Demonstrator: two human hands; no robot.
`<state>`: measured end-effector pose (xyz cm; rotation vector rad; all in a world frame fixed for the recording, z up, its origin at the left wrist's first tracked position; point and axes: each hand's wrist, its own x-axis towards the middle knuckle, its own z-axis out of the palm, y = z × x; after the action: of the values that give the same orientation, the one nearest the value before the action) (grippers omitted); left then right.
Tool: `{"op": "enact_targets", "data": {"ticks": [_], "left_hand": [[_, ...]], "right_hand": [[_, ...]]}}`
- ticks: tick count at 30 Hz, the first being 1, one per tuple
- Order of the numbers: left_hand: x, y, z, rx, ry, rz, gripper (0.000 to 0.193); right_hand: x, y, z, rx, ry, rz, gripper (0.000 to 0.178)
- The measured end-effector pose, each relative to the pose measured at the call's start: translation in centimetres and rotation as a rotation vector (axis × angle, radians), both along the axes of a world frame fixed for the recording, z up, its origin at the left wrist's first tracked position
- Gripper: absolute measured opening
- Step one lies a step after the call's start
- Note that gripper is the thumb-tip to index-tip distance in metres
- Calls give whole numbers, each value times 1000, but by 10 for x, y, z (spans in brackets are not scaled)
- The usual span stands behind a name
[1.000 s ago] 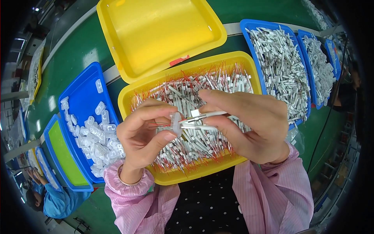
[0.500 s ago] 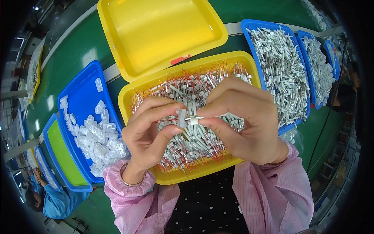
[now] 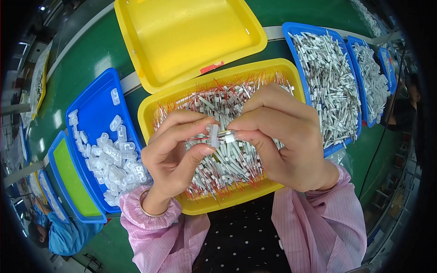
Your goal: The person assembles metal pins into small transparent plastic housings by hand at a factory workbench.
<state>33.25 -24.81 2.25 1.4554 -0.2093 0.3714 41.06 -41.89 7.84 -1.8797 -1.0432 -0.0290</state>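
Between the thumb and forefinger of my left hand (image 3: pixel 170 152) is a small clear plastic housing (image 3: pixel 214 135), held upright. My right hand (image 3: pixel 287 141) pinches a thin wired component with a white block (image 3: pixel 229 137) on it. Its metal end meets the right side of the housing, and a red wire shows on the housing's left side. I cannot tell how far the component sits inside. Both hands are over a yellow tray (image 3: pixel 142 113) heaped with similar white and silver components with red wires (image 3: pixel 214 100).
A blue tray (image 3: pixel 95 100) of clear housings (image 3: pixel 116 159) stands left, beside a green-bottomed tray (image 3: pixel 75 177). Another yellow tray (image 3: pixel 191 36), with a red label, lies beyond. Blue trays of white parts (image 3: pixel 325 82) and clear pieces (image 3: pixel 371 73) stand right. A blue-clothed person (image 3: pixel 68 234) is at lower left.
The housing and the component's white block have shifted slightly right and up. My right fingertips have moved a little up and left along the component. Both hands keep their pinch.
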Motion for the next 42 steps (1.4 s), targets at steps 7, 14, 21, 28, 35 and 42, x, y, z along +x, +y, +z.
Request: {"op": "enact_targets", "data": {"ticks": [7, 14, 21, 28, 35, 42], "left_hand": [[1, 2, -9, -121, -31, -63, 26], [5, -2, -6, 169, -166, 65, 24], [17, 11, 7, 205, -66, 67, 27], [108, 57, -10, 507, 382, 644, 27], [87, 68, 5, 1137, 500, 856, 22], [39, 149, -3, 1272, 937, 749, 21]], "right_hand": [[-2, 4, -1, -32, -71, 29, 8], [-13, 9, -4, -6, -210, -67, 19], [10, 5, -2, -40, -223, 64, 18], [-25, -19, -10, -706, -1, 12, 29], [-43, -20, -21, -687, -54, 129, 30], [59, -133, -33, -947, -238, -713, 15]]}}
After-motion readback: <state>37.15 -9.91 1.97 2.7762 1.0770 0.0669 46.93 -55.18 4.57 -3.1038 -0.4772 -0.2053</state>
